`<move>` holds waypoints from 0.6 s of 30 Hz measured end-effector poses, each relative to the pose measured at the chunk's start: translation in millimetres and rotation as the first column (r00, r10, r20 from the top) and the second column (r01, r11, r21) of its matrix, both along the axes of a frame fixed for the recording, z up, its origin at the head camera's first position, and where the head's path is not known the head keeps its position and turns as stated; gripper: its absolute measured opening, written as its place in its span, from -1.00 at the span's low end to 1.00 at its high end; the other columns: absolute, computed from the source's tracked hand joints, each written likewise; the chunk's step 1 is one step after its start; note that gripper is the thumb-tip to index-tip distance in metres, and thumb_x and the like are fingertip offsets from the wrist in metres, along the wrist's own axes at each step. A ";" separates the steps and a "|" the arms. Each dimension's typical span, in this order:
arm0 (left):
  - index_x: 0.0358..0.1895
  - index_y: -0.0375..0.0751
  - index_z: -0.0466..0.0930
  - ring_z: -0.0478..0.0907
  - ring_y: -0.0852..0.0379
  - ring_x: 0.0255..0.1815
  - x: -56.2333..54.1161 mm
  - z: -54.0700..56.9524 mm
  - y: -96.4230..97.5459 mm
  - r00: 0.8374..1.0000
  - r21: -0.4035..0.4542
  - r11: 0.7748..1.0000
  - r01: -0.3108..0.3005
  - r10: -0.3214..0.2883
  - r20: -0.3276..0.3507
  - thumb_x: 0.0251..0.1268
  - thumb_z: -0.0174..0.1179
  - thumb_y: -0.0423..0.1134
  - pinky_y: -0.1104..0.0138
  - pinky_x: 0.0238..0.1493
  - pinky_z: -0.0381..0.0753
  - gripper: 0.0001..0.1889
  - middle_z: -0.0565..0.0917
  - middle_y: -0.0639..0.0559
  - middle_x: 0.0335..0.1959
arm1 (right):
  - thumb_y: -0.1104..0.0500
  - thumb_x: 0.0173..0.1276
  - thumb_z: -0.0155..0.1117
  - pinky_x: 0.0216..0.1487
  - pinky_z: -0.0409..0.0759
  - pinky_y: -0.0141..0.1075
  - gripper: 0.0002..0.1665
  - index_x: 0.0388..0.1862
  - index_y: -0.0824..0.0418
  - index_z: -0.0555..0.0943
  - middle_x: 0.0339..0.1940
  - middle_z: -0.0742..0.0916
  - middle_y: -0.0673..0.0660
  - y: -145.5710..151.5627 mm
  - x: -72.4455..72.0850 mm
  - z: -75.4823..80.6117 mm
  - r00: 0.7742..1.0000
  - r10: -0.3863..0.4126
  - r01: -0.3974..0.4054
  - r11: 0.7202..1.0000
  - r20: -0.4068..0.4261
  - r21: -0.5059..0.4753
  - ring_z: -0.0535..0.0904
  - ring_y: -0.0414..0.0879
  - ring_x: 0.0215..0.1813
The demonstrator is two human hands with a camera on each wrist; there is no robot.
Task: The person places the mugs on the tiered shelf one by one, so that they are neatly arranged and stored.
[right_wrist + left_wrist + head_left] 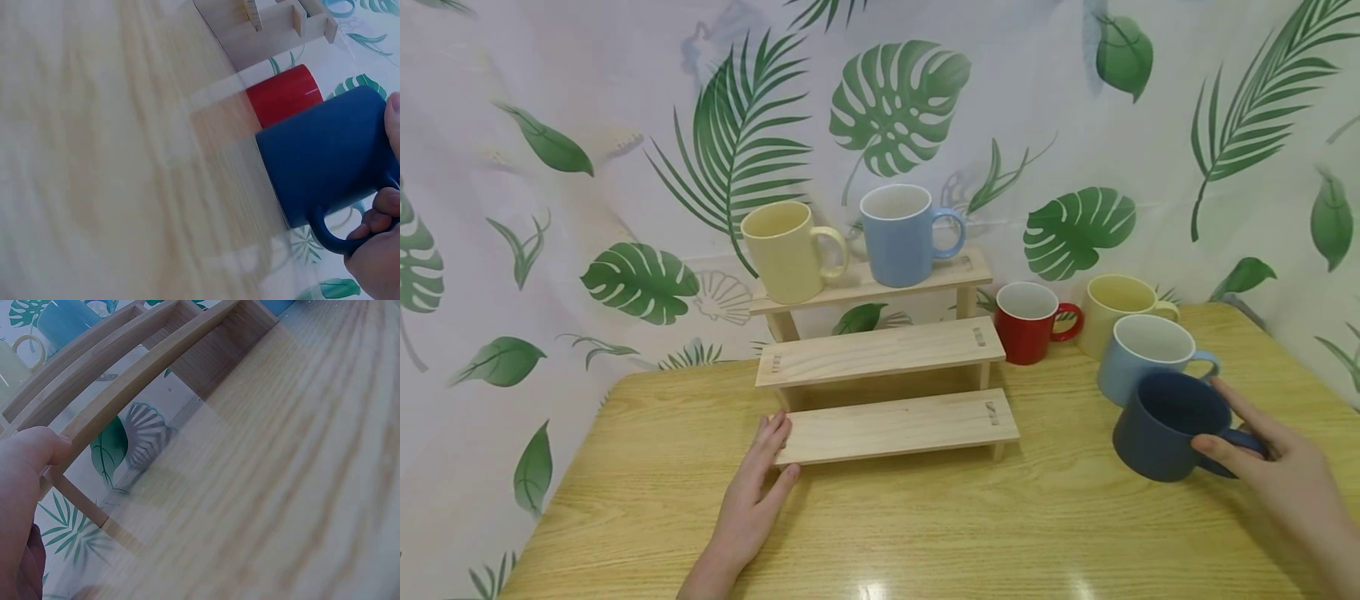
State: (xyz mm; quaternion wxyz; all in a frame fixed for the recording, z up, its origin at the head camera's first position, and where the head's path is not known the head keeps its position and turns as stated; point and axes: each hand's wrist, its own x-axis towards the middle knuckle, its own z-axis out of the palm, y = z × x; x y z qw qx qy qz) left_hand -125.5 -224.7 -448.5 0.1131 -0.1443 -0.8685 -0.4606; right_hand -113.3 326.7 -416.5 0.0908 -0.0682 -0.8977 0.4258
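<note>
In the head view, my right hand (1288, 471) grips the handle of a dark blue mug (1153, 442), its thumb and forefinger by the rim. The right wrist view shows fingers curled through the handle of this mug (325, 156), which tilts over the table. On the left, my left hand (748, 500) holds the left end of the lowest step of a wooden three-step stand (895, 429). Its thumb lies along the front edge of that step (119, 394) in the left wrist view. A yellow mug (778, 258) and a light blue mug (898, 242) stand on the top step.
Right of the stand, a red mug (1026, 329), another yellow mug (1120, 296) and another light blue mug (1138, 362) stand on the wooden table (880, 533). The dark blue mug overlaps the light blue one. Behind hangs a leaf-patterned cloth (1015, 83).
</note>
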 end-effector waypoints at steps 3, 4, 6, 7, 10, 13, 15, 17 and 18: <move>0.48 0.03 0.17 -0.15 0.01 0.52 0.4 0.3 0.1 1.000 0.002 1.000 0.002 -0.002 0.007 0.43 0.08 -0.18 -0.07 0.40 -0.08 -0.42 0.10 0.13 0.50 | -0.06 0.29 0.32 -0.41 0.35 -0.62 -0.14 0.49 -0.30 0.12 -0.05 0.52 -0.31 -1.4 0.8 -1.8 1.000 -0.020 0.020 1.000 0.005 -0.020 0.35 -0.38 -0.25; 0.48 0.03 0.17 -0.15 0.01 0.53 0.3 0.1 -0.1 1.000 0.001 1.000 0.002 -0.002 0.006 0.44 0.08 -0.18 -0.11 0.39 -0.07 -0.42 0.10 0.13 0.50 | -0.06 0.29 0.32 -0.41 0.34 -0.63 -0.15 0.48 -0.30 0.14 -0.08 0.54 -0.27 -1.9 0.7 -2.5 1.000 -0.028 0.028 0.999 -0.001 -0.028 0.34 -0.37 -0.24; 0.48 0.03 0.16 -0.15 0.02 0.53 0.3 -0.2 -0.5 1.000 -0.002 1.000 0.002 -0.002 0.006 0.44 0.08 -0.18 -0.14 0.38 -0.07 -0.42 0.09 0.13 0.50 | -0.05 0.30 0.31 -0.37 0.33 -0.67 -0.16 0.48 -0.31 0.14 0.01 0.58 -0.24 -2.5 0.9 -4.1 0.999 -0.037 0.037 0.997 0.004 -0.060 0.40 -0.38 -0.03; 0.48 0.03 0.16 -0.15 0.02 0.53 0.4 -0.3 -0.6 1.000 -0.003 1.000 0.002 -0.002 0.007 0.44 0.08 -0.18 -0.14 0.38 -0.07 -0.41 0.09 0.13 0.50 | -0.05 0.31 0.30 -0.35 0.31 -0.70 -0.17 0.48 -0.31 0.14 0.16 0.55 -0.21 -2.8 1.1 -4.9 0.999 -0.041 0.041 0.996 0.007 -0.075 0.38 -0.36 0.11; 0.48 0.03 0.16 -0.16 0.03 0.53 0.3 -0.5 -0.8 1.000 -0.004 1.000 0.002 -0.002 0.007 0.44 0.08 -0.18 -0.14 0.38 -0.07 -0.41 0.09 0.13 0.50 | -0.04 0.34 0.27 -0.28 0.28 -0.78 -0.20 0.47 -0.34 0.13 0.48 0.24 -0.09 -4.0 1.6 -6.7 0.999 -0.043 0.046 0.991 0.026 -0.129 0.09 -0.26 0.44; 0.48 0.01 0.17 -0.15 0.03 0.53 -0.3 -0.9 -1.0 1.000 0.001 1.000 0.004 -0.004 0.004 0.43 0.09 -0.19 -0.14 0.38 -0.06 -0.41 0.09 0.12 0.50 | -0.03 0.35 0.25 -0.24 0.28 -0.80 -0.21 0.47 -0.35 0.13 0.50 0.10 -0.05 -5.5 1.4 -6.6 0.998 -0.040 0.047 0.985 0.042 -0.166 -0.06 -0.12 0.51; 0.47 0.00 0.18 -0.14 0.03 0.52 -0.8 -1.5 -1.3 1.000 0.005 1.000 0.003 -0.003 0.003 0.41 0.11 -0.22 -0.13 0.38 -0.05 -0.40 0.10 0.10 0.50 | -0.01 0.35 0.26 -0.21 0.29 -0.80 -0.21 0.47 -0.34 0.14 0.50 0.11 -0.08 -7.3 1.6 -5.2 0.999 -0.036 0.042 0.983 0.039 -0.180 -0.06 -0.12 0.51; 0.47 -0.01 0.18 -0.14 0.03 0.52 -1.1 -1.7 -1.4 1.000 0.008 1.000 0.004 -0.004 0.003 0.40 0.11 -0.23 -0.10 0.39 -0.04 -0.40 0.10 0.09 0.50 | 0.04 0.36 0.26 -0.17 0.30 -0.80 -0.22 0.47 -0.29 0.16 0.49 0.13 -0.12 -9.4 1.4 -3.8 1.000 -0.020 0.025 0.973 0.024 -0.230 -0.07 -0.17 0.51; 0.47 -0.01 0.18 -0.13 0.03 0.52 -1.3 -1.7 -1.6 1.000 0.008 1.000 0.005 -0.005 0.003 0.40 0.12 -0.24 -0.10 0.39 -0.04 -0.40 0.10 0.08 0.50 | 0.07 0.36 0.27 -0.16 0.30 -0.80 -0.22 0.47 -0.26 0.18 0.48 0.16 -0.16 -11.2 1.4 -2.4 1.000 -0.014 0.016 0.965 0.012 -0.263 -0.07 -0.20 0.50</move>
